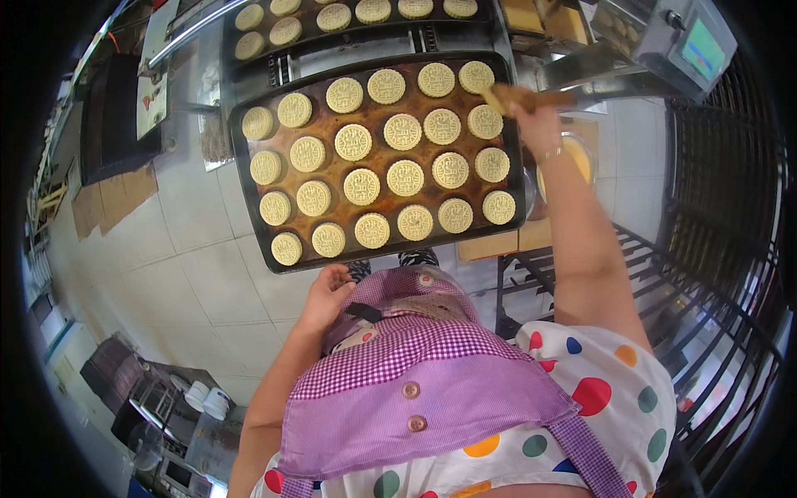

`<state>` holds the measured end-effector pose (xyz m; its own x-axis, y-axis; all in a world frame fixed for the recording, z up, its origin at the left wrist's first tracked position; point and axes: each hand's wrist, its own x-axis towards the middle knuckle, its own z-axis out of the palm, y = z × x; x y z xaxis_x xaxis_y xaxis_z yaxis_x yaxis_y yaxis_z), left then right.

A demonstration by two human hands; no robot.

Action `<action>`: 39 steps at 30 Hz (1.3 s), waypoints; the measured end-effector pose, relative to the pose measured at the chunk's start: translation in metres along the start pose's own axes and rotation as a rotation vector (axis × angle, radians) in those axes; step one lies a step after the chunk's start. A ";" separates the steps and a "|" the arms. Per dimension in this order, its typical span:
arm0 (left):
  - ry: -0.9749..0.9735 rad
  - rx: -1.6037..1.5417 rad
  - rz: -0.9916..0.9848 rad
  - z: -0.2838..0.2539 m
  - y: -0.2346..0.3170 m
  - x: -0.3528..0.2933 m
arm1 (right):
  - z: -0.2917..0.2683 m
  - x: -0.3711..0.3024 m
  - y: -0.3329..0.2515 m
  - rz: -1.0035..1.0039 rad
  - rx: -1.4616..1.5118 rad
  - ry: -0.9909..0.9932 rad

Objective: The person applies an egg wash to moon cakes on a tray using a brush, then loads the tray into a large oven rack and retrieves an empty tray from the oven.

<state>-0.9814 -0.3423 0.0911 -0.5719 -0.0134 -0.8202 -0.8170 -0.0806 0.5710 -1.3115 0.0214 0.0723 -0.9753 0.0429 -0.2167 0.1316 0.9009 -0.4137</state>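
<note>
In front of me lies a dark baking tray (pixel 257 222) with rows of round, pale pastries (pixel 406 178) stamped with raised patterns and scalloped at the rim. My right hand (pixel 538 123) is closed around the wooden handle of a pastry brush (pixel 521 97). The bristles reach over the tray's far right corner, by the corner pastry (pixel 476 77) and the one nearer to me (pixel 485 122). Whether they touch is hard to see. My left hand (pixel 329 292) is by the tray's near edge, fingers loosely bent and apart, with nothing visible in it.
Beyond the tray, a second tray of pastries (pixel 334 17) sits on a metal frame. A bowl of yellow liquid (pixel 579 158) stands right of the tray, partly behind my right forearm. A black rack (pixel 656 290) is at my right; a machine with a screen (pixel 702 51) is at the far right.
</note>
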 end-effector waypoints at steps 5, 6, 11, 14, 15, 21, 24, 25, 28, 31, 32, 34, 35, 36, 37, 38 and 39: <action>-0.036 0.031 0.003 -0.026 -0.007 -0.001 | 0.021 -0.148 0.065 0.031 0.561 -0.002; -0.043 0.040 -0.003 -0.032 -0.007 -0.002 | 0.017 -0.178 0.066 0.086 0.636 -0.008; -0.091 0.079 -0.012 -0.069 0.003 -0.011 | 0.050 -0.253 0.035 0.294 0.807 0.150; -0.113 0.141 0.025 -0.102 -0.010 -0.012 | 0.120 -0.268 -0.025 0.207 0.848 0.143; -0.107 0.160 0.033 -0.113 -0.013 -0.014 | 0.115 -0.273 -0.081 0.202 0.729 0.035; -0.064 0.207 0.033 -0.158 -0.019 -0.026 | 0.195 -0.314 -0.216 -0.214 0.667 -0.227; -0.044 0.201 0.046 -0.168 -0.022 -0.028 | 0.190 -0.304 -0.184 -0.035 0.569 -0.147; -0.041 0.182 0.049 -0.168 -0.023 -0.027 | 0.180 -0.295 -0.162 0.084 0.515 -0.138; -0.023 0.221 0.032 -0.166 -0.021 -0.026 | 0.109 -0.252 -0.079 0.283 0.386 0.125; -0.020 0.230 0.041 -0.164 -0.021 -0.013 | 0.077 -0.225 0.021 0.274 0.763 0.537; 0.012 0.223 0.034 -0.164 -0.022 -0.009 | 0.059 -0.221 0.036 0.330 0.536 0.486; 0.075 0.210 0.026 -0.165 -0.023 0.002 | 0.060 -0.218 0.043 0.326 0.640 0.491; 0.232 0.212 0.051 -0.164 -0.024 0.008 | 0.061 -0.218 0.044 0.324 0.690 0.494; 0.390 0.213 0.074 -0.163 -0.028 0.015 | 0.067 -0.223 0.023 0.200 0.776 0.463; 0.548 0.214 0.099 -0.164 -0.031 0.024 | 0.065 -0.230 -0.009 0.328 0.565 0.370; 0.623 0.215 0.103 -0.175 -0.041 0.040 | 0.081 -0.237 -0.020 0.372 0.363 0.200; 0.707 0.212 0.102 -0.194 -0.058 0.059 | 0.079 -0.248 -0.057 0.346 0.414 0.154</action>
<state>-0.9530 -0.5316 0.0028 -0.5205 -0.6540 -0.5490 -0.7998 0.1481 0.5817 -1.0631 -0.0750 0.0803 -0.8732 0.3967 -0.2830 0.4774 0.5798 -0.6603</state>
